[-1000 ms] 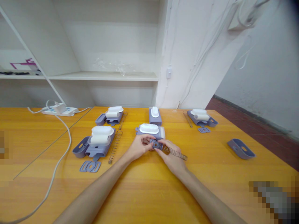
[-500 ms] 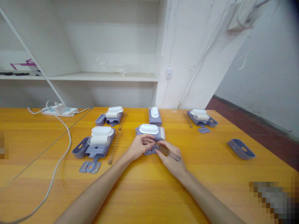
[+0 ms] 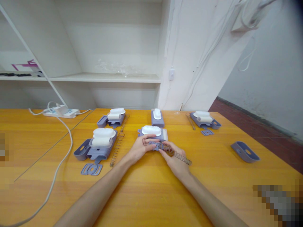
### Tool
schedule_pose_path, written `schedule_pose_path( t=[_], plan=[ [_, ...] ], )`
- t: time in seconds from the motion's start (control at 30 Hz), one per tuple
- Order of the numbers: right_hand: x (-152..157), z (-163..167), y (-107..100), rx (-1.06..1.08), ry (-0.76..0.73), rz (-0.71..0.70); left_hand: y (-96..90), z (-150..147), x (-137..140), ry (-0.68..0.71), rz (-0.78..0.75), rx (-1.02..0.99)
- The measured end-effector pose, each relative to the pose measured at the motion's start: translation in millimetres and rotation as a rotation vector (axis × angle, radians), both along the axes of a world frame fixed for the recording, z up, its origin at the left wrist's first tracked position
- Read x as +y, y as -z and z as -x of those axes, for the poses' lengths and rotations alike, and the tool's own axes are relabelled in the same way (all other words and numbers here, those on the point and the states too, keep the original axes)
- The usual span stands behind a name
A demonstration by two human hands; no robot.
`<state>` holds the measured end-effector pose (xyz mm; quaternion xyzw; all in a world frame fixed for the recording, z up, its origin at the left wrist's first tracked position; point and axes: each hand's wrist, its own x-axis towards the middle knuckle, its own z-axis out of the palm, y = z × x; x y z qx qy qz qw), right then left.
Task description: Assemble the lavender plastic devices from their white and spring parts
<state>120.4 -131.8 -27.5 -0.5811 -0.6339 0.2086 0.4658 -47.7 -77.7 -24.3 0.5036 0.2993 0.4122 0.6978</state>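
My left hand [image 3: 139,149] pinches a small flat purple plastic piece [image 3: 155,145] just above the orange table [image 3: 146,189]. My right hand [image 3: 174,160] grips a long metal coil spring [image 3: 181,156], whose near end meets the purple piece and whose free end sticks out to the right. Right behind both hands stands a purple holder with a white brush [image 3: 151,130] on top.
Similar purple-and-white sets lie at the left [image 3: 99,143], back left [image 3: 113,116], back middle [image 3: 157,117] and back right [image 3: 204,119]. Loose springs [image 3: 116,148] and a flat purple piece [image 3: 92,169] lie left. An empty purple shell [image 3: 245,151] sits right. A power strip with cable [image 3: 60,111] runs along the left.
The spring's free end has swung back out to the right, and the purple piece has lifted slightly between my hands. Both hands stay in the same spot.
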Motion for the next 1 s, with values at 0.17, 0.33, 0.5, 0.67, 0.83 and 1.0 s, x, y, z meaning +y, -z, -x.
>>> schedule_pose_path(
  t=[0.17,0.33,0.5,0.67,0.83,1.0],
  plan=[
    [-1.2,-0.9,-1.2,0.029,-0.037,-0.007,-5.1,-11.1,-10.2,-0.121,0.065,-0.007],
    [-1.8,-1.6,0.9,-0.02,-0.05,-0.163,-6.3,-18.2,-14.3,-0.146,0.033,0.12],
    [-4.1,0.8,-1.3,-0.06,-0.105,-0.18,-0.8,-14.0,-13.1,-0.114,0.021,0.013],
    [-1.7,0.2,0.7,-0.009,-0.025,-0.137,1.2,-10.7,-13.5,-0.057,0.061,-0.125],
    [0.1,-1.5,1.3,0.058,-0.038,-0.132,3.0,-12.4,-12.6,-0.046,0.065,-0.101],
    [0.5,-2.7,1.3,0.09,-0.047,-0.15,2.6,-13.2,-12.2,-0.031,0.063,-0.09]
  ],
)
